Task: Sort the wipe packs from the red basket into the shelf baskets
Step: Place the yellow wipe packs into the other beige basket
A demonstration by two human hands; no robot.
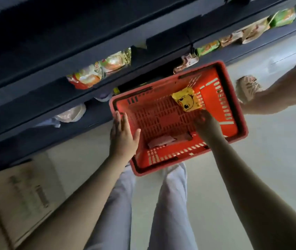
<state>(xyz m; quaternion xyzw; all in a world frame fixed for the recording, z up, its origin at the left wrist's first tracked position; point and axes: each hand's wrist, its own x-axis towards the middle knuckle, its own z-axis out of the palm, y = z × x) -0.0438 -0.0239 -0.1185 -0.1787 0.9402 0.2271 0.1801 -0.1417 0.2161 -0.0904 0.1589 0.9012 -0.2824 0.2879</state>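
while my right hand point(204, 121) reaches down into the red basket point(241, 127), the yellow wipe pack point(187, 101) lies just beyond its fingertips, toward the shelf side, its long axis running diagonally from the far wall back toward me. whether the curled fingers touch it yet, i cannot tell; they hold nothing i can see. my left hand point(123, 136) rests open and flat on the basket's near-left rim, empty. a pink pack point(159, 141) lies near the close wall, between both hands.
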